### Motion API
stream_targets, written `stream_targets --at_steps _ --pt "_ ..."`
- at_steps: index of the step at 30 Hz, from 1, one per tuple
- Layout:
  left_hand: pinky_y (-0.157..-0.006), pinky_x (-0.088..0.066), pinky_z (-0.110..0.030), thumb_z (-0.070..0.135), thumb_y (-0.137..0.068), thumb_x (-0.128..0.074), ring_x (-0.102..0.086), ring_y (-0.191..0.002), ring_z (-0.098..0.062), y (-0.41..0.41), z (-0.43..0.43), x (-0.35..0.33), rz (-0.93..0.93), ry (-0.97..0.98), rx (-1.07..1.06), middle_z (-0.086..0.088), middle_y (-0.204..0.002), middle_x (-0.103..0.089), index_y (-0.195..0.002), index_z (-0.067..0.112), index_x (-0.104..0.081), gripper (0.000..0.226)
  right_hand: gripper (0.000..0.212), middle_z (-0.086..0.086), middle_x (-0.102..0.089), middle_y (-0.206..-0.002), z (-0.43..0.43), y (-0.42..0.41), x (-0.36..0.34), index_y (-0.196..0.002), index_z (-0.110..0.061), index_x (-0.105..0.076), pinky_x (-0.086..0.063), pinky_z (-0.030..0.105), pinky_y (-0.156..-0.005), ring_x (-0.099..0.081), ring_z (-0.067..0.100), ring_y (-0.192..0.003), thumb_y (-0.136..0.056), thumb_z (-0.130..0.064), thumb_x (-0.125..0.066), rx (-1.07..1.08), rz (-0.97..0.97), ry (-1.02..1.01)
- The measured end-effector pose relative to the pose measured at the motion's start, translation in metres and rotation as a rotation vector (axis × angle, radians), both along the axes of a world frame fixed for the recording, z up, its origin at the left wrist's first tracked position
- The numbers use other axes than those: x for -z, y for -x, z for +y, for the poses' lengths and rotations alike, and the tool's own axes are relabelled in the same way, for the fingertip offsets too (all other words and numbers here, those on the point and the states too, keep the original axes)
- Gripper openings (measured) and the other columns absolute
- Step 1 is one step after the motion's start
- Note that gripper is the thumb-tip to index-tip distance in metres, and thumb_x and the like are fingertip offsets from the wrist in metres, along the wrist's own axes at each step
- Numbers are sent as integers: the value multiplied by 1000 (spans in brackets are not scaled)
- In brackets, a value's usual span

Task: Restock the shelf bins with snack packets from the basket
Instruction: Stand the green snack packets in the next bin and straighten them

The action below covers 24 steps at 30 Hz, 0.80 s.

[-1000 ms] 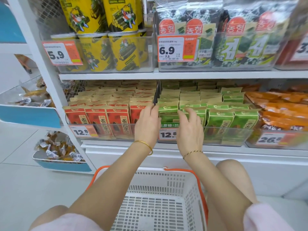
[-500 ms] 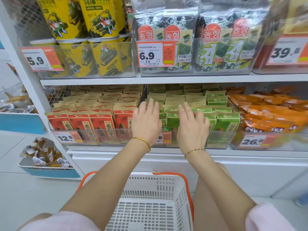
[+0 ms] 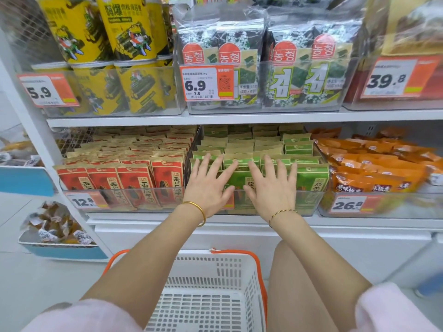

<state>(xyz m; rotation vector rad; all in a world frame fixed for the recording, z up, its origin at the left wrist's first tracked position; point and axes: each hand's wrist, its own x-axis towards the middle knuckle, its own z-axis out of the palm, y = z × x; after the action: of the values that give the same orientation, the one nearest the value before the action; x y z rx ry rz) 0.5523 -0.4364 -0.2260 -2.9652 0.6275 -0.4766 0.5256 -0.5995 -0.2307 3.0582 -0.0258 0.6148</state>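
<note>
Restocking looks done: your basket (image 3: 217, 258) shows no packets.
Left grip (image 3: 208, 189) and right grip (image 3: 272, 188) are spread, holding nothing, over the full green seed packets (image 3: 311, 179).

green packets (image 3: 311, 180) have pale tan tops, red packets (image 3: 134, 183) have the same tan tops plus black lettering, and the orange packets (image 3: 383, 164) have white lettering. yellow canisters (image 3: 134, 34) have a cartoon figure on them. seaweed packs (image 3: 309, 75) are blackish-green with red badges. price tags (image 3: 206, 83) are orange and white. basket (image 3: 211, 269) is white lattice with an orange handle (image 3: 261, 283). gold bangle (image 3: 199, 210), pink sleeves (image 3: 84, 315).
</note>
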Motion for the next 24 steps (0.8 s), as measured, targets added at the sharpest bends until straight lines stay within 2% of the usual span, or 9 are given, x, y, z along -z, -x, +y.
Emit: stream_targets --at_steps 5,8,11,13,16,24 --pt "-117 0 -50 54 -96 -23 2 -146 -28 -5 -2 -9 33 -19 -27 -1 -159 3 -149 38 7 62 62 9 -20 -156 -2 1 -7 -148 -29 -22 -4 61 -111 -19 36 -142 -93 -54 -39 -18 53 18" --pt "-117 0 -51 54 -96 -21 6 -146 -26 -6 -3 -12 58 -27 -32 -3 -159 7 -149 36 7 63 61 6 -22 -156 -1 0 -13 -149 -28 -17 -3 61 -111 -19 30 -143 -96 -53 -31 -19 21 -18" --pt "-118 3 -46 51 -98 -21 4 -146 -20 -7 -10 -21 63 29 -16 -2 -159 2 -151 28 0 62 55 1 -24 -156 -7 -17 -25 -150 -22 -18 -6 55 -115 -20 23 -143 -100 -44 -22 -1 -9 -114" --pt "-118 4 -44 50 -98 -19 1 -146 -17 -12 -20 -27 80 29 -3 -1 -159 -1 -151 24 -3 61 52 -2 -25 -155 -16 -33 -31 -149 -22 -22 -8 53 -116 -18 20 -144 -100 -40 -18 -11 37 -157" --pt "-117 5 -47 48 -99 -15 -2 -146 -15 -19 -33 -32 145 3 -20 0 -159 -5 -152 21 -7 60 51 -3 -32 -152 -24 -44 -33 -145 -24 -30 -9 53 -115 -21 19 -142 -100 -42 -14 -72 147 -129" --pt "-117 5 -49 44 -98 -20 -4 -146 -12 -21 -34 -26 141 27 -18 1 -159 -7 -150 22 -15 57 57 -1 -34 -151 -34 -42 -36 -143 -21 -36 -9 54 -114 -21 16 -142 -98 -48 -16 -2 178 -176"
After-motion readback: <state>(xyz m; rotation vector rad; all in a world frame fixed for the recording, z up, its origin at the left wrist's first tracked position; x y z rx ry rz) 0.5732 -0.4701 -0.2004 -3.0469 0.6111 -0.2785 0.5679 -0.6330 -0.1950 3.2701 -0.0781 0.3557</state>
